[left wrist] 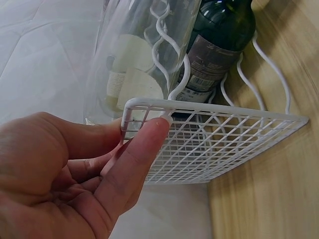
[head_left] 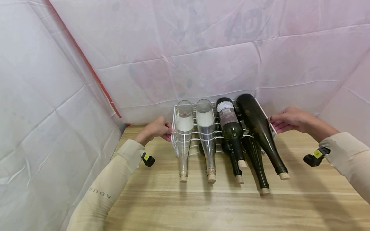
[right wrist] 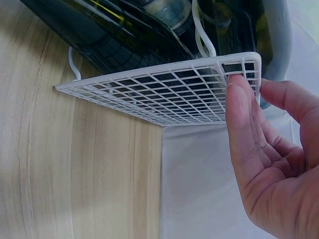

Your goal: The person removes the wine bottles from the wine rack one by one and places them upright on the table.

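Note:
A white wire wine rack (left wrist: 239, 115) stands on the wooden table, loaded with corked bottles whose necks point toward me. My left hand (head_left: 158, 128) pinches the rack's top front corner on the left side, thumb and fingers on the mesh panel. At the opposite end, my right hand (head_left: 290, 119) pinches the matching corner of the right mesh panel (right wrist: 169, 87). On the upper tier lie two clear bottles, one left (head_left: 184, 138) and one beside it (head_left: 206, 134), a labelled dark bottle (head_left: 228, 117) and a large dark bottle (head_left: 258, 128). More dark bottles (head_left: 255, 163) lie below, partly hidden.
The wood-grain table (head_left: 202, 208) extends in front of the rack. White sheeting (head_left: 185, 73) forms a wall close behind it, and another sheet wall (head_left: 57, 128) rises on the left. Cork-stoppered necks jut out past the rack's front.

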The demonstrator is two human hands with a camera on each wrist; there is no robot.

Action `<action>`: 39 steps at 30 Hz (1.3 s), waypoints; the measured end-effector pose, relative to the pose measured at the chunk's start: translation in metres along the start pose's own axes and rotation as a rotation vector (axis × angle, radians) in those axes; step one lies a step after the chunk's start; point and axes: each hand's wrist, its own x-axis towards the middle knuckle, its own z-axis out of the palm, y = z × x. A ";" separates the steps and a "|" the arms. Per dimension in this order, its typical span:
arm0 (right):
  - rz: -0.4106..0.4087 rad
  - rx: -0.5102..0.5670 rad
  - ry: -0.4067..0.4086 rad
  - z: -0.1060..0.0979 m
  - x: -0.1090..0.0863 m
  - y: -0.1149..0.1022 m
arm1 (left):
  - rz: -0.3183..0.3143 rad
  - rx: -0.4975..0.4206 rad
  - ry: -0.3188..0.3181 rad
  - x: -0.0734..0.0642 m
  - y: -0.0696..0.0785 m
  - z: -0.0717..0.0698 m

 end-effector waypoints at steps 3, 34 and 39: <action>-0.040 -0.045 0.017 0.001 -0.001 0.003 | -0.001 -0.010 -0.001 0.000 -0.001 0.000; -1.487 -1.247 0.525 0.019 -0.013 0.001 | 0.041 -0.022 -0.015 -0.001 0.001 -0.001; -1.506 -1.427 0.457 0.025 -0.020 -0.012 | 0.037 -0.014 -0.019 0.000 0.000 -0.001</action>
